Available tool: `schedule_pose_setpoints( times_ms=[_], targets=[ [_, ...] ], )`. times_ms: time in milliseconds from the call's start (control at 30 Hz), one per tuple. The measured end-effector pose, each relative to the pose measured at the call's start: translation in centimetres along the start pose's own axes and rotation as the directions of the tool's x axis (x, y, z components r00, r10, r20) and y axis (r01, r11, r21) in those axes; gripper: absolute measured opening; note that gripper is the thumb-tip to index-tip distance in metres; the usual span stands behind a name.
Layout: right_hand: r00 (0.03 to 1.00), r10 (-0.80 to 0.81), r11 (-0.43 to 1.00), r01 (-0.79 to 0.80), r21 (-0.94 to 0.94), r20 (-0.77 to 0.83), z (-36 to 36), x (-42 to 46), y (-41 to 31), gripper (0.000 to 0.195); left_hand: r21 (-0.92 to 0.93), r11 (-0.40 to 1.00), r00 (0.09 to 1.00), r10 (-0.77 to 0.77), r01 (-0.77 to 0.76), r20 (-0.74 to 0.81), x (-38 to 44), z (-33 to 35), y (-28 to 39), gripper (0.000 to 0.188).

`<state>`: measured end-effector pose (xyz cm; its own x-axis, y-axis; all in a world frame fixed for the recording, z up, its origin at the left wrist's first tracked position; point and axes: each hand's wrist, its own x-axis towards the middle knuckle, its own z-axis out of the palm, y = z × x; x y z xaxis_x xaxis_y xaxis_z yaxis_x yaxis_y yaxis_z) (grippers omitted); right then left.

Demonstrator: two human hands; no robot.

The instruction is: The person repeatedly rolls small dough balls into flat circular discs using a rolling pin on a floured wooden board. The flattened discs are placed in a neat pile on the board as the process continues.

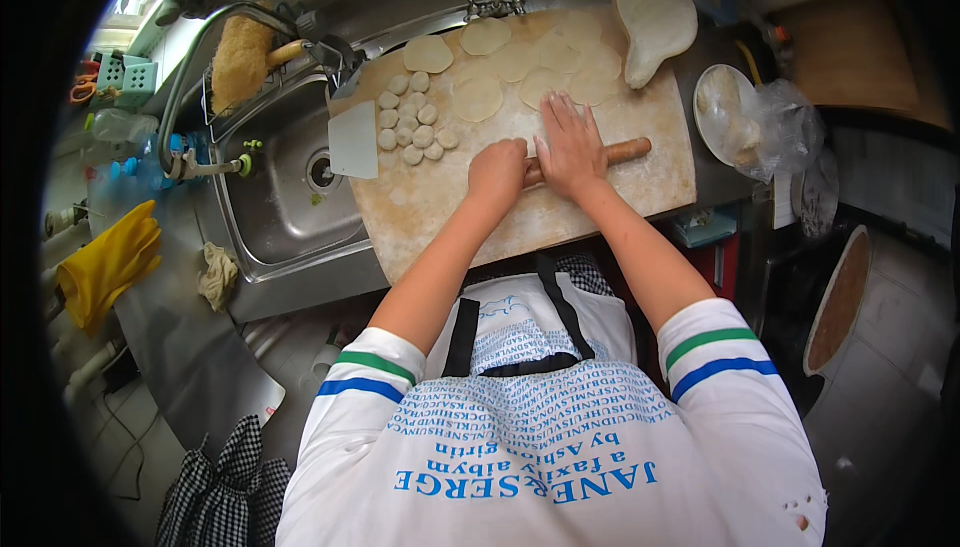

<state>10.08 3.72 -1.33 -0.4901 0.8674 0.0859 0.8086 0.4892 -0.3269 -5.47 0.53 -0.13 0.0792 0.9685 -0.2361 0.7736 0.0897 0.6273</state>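
My left hand (498,169) has its fingers curled at the left end of a wooden rolling pin (627,151). Whether it grips the pin or some dough is hidden. The palm of my right hand (571,143) lies across the pin, fingers stretched forward over the floured wooden board (420,217). Ahead of the fingertips are thin round dough wrappers (478,99), several of them overlapping. A cluster of small dough pieces (407,122) sits left of my hands. Beside it, a flat pale rectangular sheet (353,140) overhangs the board's left edge.
A pale gourd-shaped scoop (654,18) rests at the board's far right corner. A white dish (716,100) and a clear plastic bag (784,126) lie right of the board. To the left are a steel sink (277,209), its faucet (244,165) and yellow rubber gloves (109,265).
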Motion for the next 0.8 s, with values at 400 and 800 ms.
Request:
schedule_pose_setpoints(
  times_ms=[400, 800],
  targets=[
    [0.996, -0.075, 0.993, 0.081, -0.092, 0.057, 0.6, -3.1, 0.7, 0.064, -0.052, 0.995, 0.996, -0.089, 0.089, -0.014, -1.8, 0.5, -1.9, 0.015],
    [0.994, -0.062, 0.991, 0.072, -0.116, 0.088, 0.0, -7.8, 0.0, 0.068, -0.261, 0.958, 0.991, -0.129, 0.116, -0.034, -2.1, 0.5, -3.6, 0.014]
  ],
)
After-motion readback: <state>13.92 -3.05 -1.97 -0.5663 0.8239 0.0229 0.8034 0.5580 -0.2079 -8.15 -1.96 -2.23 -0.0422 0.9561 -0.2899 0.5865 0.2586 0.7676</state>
